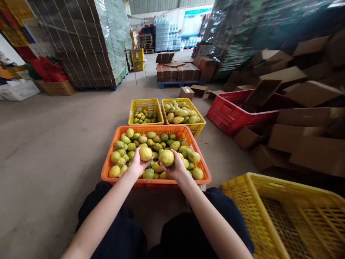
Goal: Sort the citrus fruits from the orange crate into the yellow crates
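My left hand (140,163) is closed around a roundish yellow fruit (146,154), its exact kind unclear. A second, similar yellow fruit (166,158) sits in my right hand (176,167), thumb over its side. Both fruits are held close together above an orange crate (107,169) in front of my knees. Many yellow and green oval fruits (148,174) fill that crate. Beyond its far rim stand two yellow crates. The left one (132,111) has small green-yellow fruits low inside, and the right one (201,124) is heaped with larger, longer yellow fruits.
A large yellow crate (250,201) stands by my right knee. Further right are a red crate (223,113) and a pile of cardboard boxes (309,122). Wrapped pallet stacks (113,43) rise at both sides. Flattened cartons (178,73) lie on a blue pallet ahead.
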Demonstrator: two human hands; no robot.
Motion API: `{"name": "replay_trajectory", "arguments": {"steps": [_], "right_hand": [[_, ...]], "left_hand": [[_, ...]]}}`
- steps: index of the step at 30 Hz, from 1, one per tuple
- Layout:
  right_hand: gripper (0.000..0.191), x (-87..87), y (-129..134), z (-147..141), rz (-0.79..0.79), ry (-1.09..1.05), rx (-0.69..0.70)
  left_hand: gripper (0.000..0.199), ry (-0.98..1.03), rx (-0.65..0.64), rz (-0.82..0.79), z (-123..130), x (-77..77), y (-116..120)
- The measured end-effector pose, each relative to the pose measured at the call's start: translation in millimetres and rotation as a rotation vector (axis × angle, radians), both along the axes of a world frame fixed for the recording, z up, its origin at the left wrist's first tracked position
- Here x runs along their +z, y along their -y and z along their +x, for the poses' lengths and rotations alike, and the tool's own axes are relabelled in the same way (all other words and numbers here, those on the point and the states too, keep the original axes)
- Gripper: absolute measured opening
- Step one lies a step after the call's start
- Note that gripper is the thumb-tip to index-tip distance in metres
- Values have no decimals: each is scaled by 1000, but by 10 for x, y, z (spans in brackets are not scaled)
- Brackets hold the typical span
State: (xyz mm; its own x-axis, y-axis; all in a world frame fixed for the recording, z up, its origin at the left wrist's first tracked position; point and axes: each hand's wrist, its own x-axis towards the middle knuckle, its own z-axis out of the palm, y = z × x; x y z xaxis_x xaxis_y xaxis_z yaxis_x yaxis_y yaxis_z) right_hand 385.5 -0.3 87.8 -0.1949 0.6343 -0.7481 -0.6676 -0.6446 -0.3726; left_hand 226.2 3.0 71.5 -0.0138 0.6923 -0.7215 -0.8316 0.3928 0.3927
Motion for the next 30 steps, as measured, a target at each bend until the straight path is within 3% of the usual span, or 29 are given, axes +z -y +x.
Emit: {"name": "replay_trajectory", "arguments": {"steps": [4, 11, 19, 25, 30], "right_hand": [[29, 8, 45, 145, 19, 18, 33], [26, 23, 128, 400, 62, 30, 3], [25, 194, 164, 505, 112, -18, -71], [30, 191, 129, 530, 77, -27, -29], [28, 180, 111, 499, 65, -29, -63]], "left_hand": [[32, -2, -6, -7, 192, 28, -40], [40, 81, -154, -4, 494, 46, -136], [34, 129, -127, 20, 758, -26, -211], [28, 99, -68, 74, 764, 11, -235], [33, 89, -99, 70, 637, 94, -222]]}}
